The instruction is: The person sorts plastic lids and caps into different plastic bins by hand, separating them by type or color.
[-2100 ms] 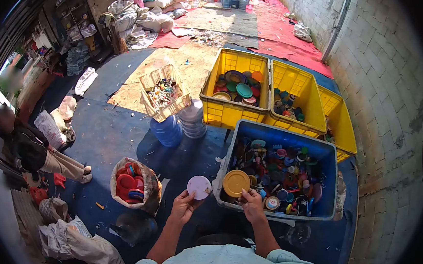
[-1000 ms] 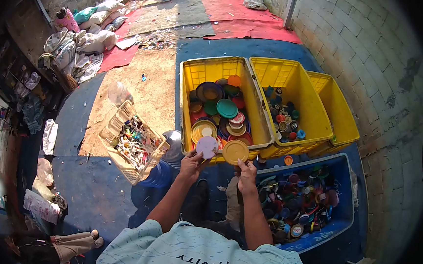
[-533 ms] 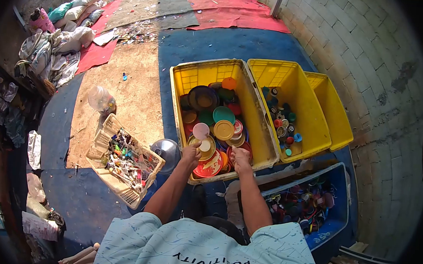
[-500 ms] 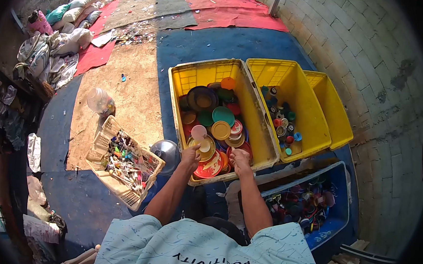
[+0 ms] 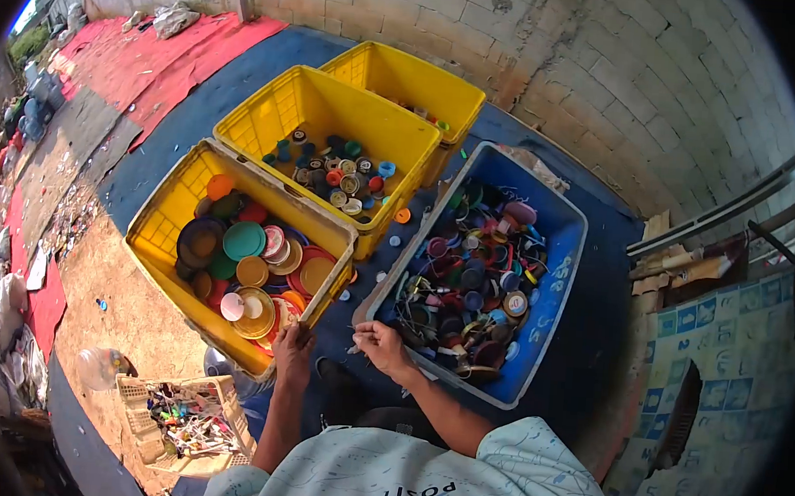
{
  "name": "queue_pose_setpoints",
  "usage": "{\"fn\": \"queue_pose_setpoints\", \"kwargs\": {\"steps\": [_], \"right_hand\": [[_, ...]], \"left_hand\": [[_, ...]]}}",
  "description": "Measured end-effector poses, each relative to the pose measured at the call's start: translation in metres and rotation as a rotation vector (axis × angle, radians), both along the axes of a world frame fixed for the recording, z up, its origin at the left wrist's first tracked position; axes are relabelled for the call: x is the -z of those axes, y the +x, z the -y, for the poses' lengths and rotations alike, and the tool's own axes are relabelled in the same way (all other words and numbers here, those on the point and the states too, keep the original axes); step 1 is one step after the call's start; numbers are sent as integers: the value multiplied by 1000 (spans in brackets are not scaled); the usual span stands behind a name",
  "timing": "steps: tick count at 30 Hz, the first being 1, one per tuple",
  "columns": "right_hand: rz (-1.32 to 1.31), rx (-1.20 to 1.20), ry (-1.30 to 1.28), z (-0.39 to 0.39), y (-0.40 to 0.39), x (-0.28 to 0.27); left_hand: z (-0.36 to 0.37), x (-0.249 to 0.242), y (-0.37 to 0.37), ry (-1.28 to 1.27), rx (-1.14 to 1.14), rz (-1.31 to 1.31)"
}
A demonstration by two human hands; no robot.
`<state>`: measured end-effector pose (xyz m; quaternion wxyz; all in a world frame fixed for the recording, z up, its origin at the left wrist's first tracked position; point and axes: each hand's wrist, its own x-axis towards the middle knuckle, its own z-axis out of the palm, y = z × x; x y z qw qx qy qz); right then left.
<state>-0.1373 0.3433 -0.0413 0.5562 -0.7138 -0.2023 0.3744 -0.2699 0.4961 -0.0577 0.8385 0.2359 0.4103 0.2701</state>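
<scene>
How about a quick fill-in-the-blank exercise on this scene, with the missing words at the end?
The bin nearest the right hand is ____ in colour.
The number of yellow bins is ____.
The word printed on the shirt is ____.
The basket is on the person's ____ side.

Missing words: blue; three; POSITIVITY; left.
</scene>
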Motion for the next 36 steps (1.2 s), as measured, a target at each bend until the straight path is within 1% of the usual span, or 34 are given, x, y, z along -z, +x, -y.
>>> {"fn": "queue_pose_setpoints", "kwargs": {"steps": [1, 4, 5, 7, 8, 9, 12, 14, 17, 20, 25, 28, 29, 32, 33, 36], "right_hand": [[47, 13, -21, 22, 2, -4], [-42, 115, 27, 93, 5, -9], [-11, 135, -3, 119, 7, -3], [-16, 195, 53, 173, 11, -3], [-19, 215, 82, 201, 14, -6], [-68, 226, 48, 229, 18, -20], [-59, 302, 75, 320, 26, -24], [-91, 327, -3, 381, 35, -32], [-158, 429, -92, 462, 49, -24], [-159, 531, -164, 519, 70, -22], [-141, 648, -215, 546, 121, -16], [-120, 601, -189, 539, 161, -17], [-87, 562, -196, 536, 175, -16], [2, 459, -200, 528, 224, -10], [24, 433, -190, 525, 241, -6], [87, 350, -222, 516, 297, -7]], "left_hand": [[11, -3, 11, 23, 55, 4], [57, -8, 45, 102, 193, -32], [76, -8, 56, 155, 237, -36], [120, -17, 79, 232, 333, -44], [142, -20, 91, 271, 370, -49], [163, -20, 101, 281, 433, -71], [226, -8, 130, 265, 487, -119], [266, -11, 144, 234, 508, -124], [310, -9, 168, 208, 515, -133], [339, -8, 188, 257, 534, -182], [359, 5, 235, 344, 559, -223], [364, 15, 275, 500, 526, -415], [359, 45, 288, 547, 516, -416], [365, 46, 328, 911, 504, -592], [366, 51, 340, 887, 504, -602], [371, 65, 374, 978, 563, -778]]}}
